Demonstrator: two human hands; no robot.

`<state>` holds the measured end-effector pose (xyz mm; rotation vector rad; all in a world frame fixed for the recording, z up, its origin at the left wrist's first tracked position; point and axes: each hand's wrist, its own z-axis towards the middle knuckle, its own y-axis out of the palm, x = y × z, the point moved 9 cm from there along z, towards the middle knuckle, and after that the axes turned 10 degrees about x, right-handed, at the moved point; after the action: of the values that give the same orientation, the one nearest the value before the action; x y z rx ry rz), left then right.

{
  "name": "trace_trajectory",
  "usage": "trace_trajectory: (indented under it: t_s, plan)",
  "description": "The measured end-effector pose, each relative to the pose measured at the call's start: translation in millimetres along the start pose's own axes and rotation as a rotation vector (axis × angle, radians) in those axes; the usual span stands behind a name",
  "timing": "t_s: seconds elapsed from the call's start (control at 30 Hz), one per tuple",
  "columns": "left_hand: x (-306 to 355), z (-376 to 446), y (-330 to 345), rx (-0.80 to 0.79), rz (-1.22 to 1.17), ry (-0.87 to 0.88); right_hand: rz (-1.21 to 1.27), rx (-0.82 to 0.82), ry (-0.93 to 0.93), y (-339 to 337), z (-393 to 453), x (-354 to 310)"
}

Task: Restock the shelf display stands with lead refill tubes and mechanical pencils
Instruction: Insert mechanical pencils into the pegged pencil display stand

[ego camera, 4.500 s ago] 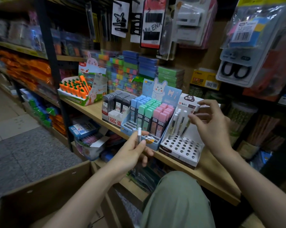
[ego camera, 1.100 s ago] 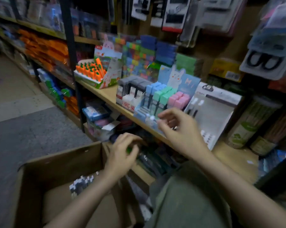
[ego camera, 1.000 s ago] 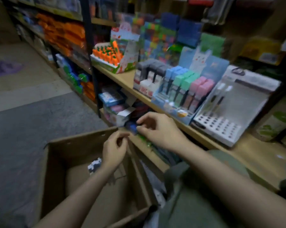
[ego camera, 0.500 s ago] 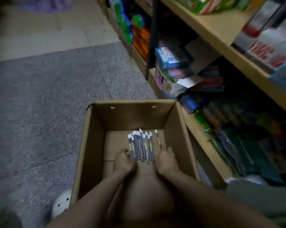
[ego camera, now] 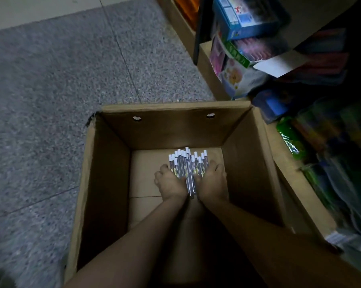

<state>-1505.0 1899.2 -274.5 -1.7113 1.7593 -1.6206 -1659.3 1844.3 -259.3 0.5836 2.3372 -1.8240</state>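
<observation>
A bundle of several clear mechanical pencils (ego camera: pixel 187 163) with white caps lies on the bottom of an open cardboard box (ego camera: pixel 175 129) on the floor. Both my arms reach down into the box. My left hand (ego camera: pixel 171 183) curls against the left side of the bundle, and my right hand (ego camera: pixel 213 181) cups its right side, so the pencils are squeezed between the two hands with their caps pointing away from me. The shelf display stands are out of view.
A low wooden shelf edge (ego camera: pixel 300 183) runs along the box's right side, packed with green and dark packets (ego camera: pixel 289 140). Boxed goods, including a blue box (ego camera: pixel 244 17), fill the shelf behind. Grey speckled floor (ego camera: pixel 71 80) lies to the left.
My view dropped from the shelf into the box. Both hands went down to the loose pencils and, over the last half second, pushed them together into a tighter bundle.
</observation>
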Motion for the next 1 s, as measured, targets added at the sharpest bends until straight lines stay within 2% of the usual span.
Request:
trace_trajectory:
  t_s: [0.17,0.33,0.53,0.63,0.77,0.83,0.93,1.0]
  plan:
    - [4,-5,13,-0.026,-0.004,0.003,0.096,-0.031,0.141,2,-2,9]
    - [8,-8,16,-0.013,0.009,0.02,0.121,-0.023,0.192,4,-5,9]
    - [6,-5,19,-0.08,-0.066,0.085,0.076,-0.06,0.254,10,-8,13]
    - [2,-3,22,-0.203,-0.152,0.066,0.092,-0.031,0.266,5,-12,15]
    - [5,-16,16,-0.394,-0.263,0.047,0.18,0.002,0.181,-17,-21,7]
    - [13,-28,2,-0.43,-0.313,0.046,0.308,-0.036,0.159,-28,-28,0]
    - [33,-51,-26,-0.498,-0.522,0.001,0.76,-0.214,0.245,-42,-52,-13]
    - [53,-74,-49,-0.57,-0.662,-0.005,0.966,-0.283,0.262,-63,-70,-22]
